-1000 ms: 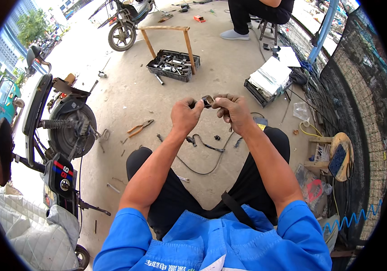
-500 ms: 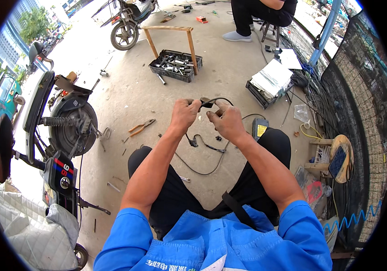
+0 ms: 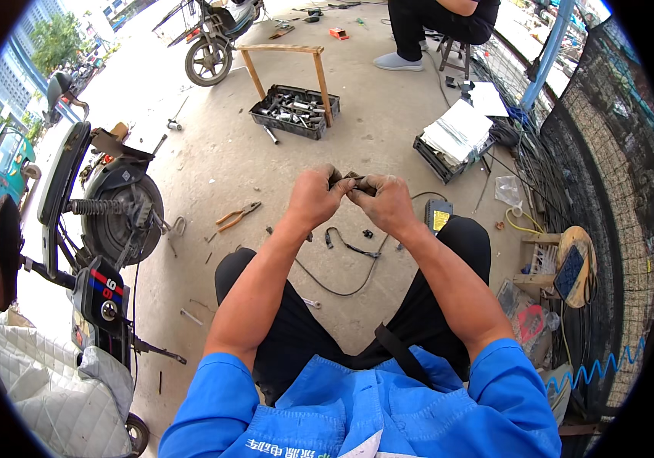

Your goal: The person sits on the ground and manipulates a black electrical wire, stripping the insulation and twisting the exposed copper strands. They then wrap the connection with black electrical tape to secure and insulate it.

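Observation:
My left hand (image 3: 315, 195) and my right hand (image 3: 384, 202) meet in front of my knees, fingers curled and fingertips pinched together. Between them is a short stretch of black cable (image 3: 353, 178); most of it is covered by the fingers, so its end cannot be made out. Below the hands, a thin black cable (image 3: 342, 294) with small dark connectors curves over the concrete floor. Beside my right knee lies a dark box-shaped charger (image 3: 439, 214) with a yellow label. Orange-handled pliers (image 3: 237, 217) rest on the floor left of my left forearm.
A black crate (image 3: 289, 122) of metal parts with a wooden handle stands ahead. Another crate (image 3: 438, 164) bears white sheets. An electric scooter (image 3: 106, 294) is at the left, mesh fencing (image 3: 609, 191) at the right. A seated person (image 3: 438, 30) is at the far right.
My hands have drawn together, and the black cable loop and connector that showed above the fingers are now mostly hidden. The cable end hanging below my left hand has shifted.

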{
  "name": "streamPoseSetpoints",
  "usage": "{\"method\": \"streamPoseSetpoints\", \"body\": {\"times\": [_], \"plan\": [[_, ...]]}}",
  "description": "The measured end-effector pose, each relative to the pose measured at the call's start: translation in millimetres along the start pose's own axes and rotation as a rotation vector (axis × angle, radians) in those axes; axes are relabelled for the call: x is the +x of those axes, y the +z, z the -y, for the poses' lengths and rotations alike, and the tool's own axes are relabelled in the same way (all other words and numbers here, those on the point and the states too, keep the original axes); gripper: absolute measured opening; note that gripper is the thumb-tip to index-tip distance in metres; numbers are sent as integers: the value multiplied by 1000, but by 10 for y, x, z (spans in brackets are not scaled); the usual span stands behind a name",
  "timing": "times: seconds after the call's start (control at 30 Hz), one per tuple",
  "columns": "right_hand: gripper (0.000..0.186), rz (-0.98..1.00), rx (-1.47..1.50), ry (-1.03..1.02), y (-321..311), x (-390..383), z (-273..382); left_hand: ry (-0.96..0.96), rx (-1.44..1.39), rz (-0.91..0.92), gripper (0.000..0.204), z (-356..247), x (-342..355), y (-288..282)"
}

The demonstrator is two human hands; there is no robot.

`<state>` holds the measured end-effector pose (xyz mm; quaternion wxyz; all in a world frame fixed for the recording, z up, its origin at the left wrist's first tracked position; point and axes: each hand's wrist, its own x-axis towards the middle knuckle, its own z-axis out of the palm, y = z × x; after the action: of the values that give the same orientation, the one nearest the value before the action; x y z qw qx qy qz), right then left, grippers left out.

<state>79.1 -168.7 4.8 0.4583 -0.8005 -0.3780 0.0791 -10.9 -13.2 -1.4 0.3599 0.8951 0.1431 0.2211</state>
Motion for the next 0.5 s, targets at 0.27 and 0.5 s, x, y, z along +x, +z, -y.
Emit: {"method": "streamPoseSetpoints", "body": {"times": [0.27, 0.5], "plan": [[25, 84, 166, 72, 1, 55, -114, 122, 77, -77, 20, 31, -29, 56], [21, 202, 420, 184, -109, 46, -122, -86, 68, -87, 20, 65, 24, 22]]}}
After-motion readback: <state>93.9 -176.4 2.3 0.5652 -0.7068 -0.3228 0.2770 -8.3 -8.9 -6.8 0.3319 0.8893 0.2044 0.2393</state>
